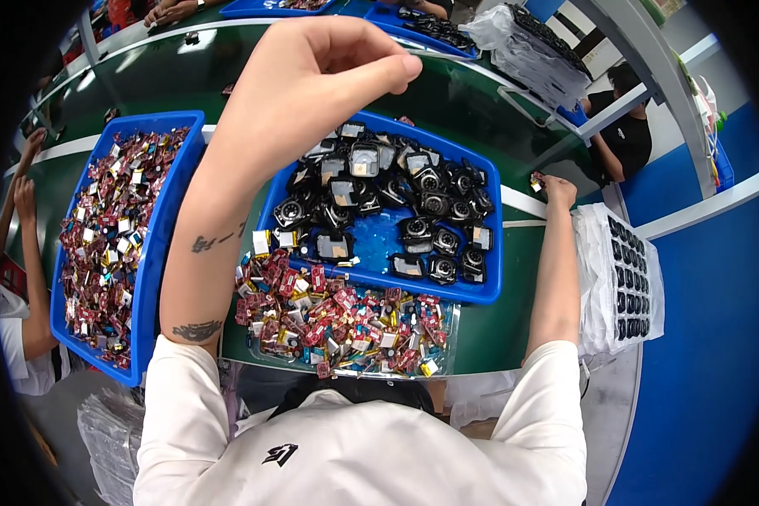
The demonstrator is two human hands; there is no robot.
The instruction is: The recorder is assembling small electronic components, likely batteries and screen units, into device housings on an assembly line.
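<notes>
A: Where do I read the left hand [329,72]?

B: Raised above the blue tray [489,253] of black camera modules [422,228], fingers pinched narrow; I cannot tell whether it holds anything.

A: And the right hand [558,191]?

B: Out past the tray's right rim, closed on a small red-and-white part [535,181]. The loose pile of such parts [337,320] lies well apart, near my chest.
</notes>
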